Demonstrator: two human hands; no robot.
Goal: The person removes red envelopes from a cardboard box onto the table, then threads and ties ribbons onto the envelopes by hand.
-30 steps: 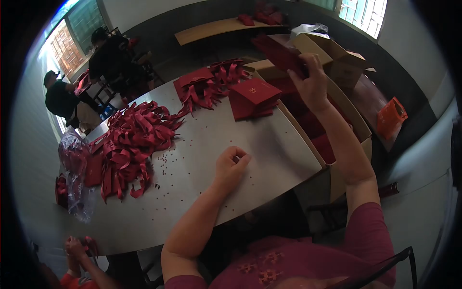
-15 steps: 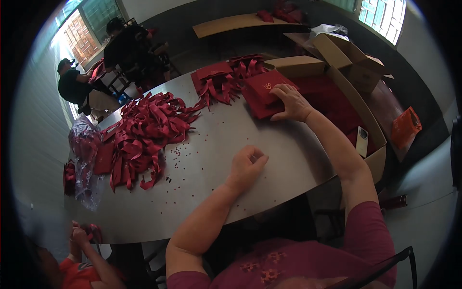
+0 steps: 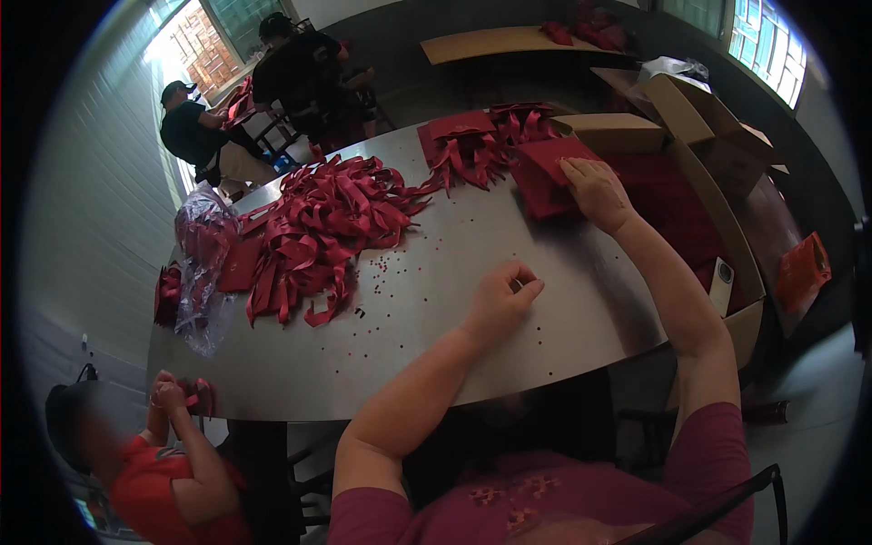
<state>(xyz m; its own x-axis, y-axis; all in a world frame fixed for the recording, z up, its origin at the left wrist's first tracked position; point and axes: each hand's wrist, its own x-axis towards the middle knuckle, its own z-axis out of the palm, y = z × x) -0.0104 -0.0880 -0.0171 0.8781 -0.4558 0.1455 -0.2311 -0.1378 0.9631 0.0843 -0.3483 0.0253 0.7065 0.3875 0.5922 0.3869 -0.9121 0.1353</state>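
My right hand (image 3: 597,193) is closed on the near edge of the top red paper bag (image 3: 549,162), flat with a small gold print, at the right side of the table. Another red bag lies underneath, its front edge showing. My left hand (image 3: 505,295) hangs loosely curled over the table's middle, thumb against the fingers; whatever is in them, if anything, is hidden. Beyond, a stack of red bags with ribbon handles (image 3: 461,136) lies at the far edge. A large heap of red ribbons (image 3: 341,213) covers the table's left part.
The metal table (image 3: 436,354) carries scattered small red dots. A cardboard box (image 3: 727,218) of red pieces stands at right, with a phone (image 3: 720,287). Clear plastic wrap (image 3: 202,263) lies left. A co-worker in red (image 3: 182,481) sits near left; two people work at the back.
The view has swung left, so things appear further right. My right hand's fingers have closed on the top bag's edge, and its gold print is now mostly covered. My left hand stays curled.
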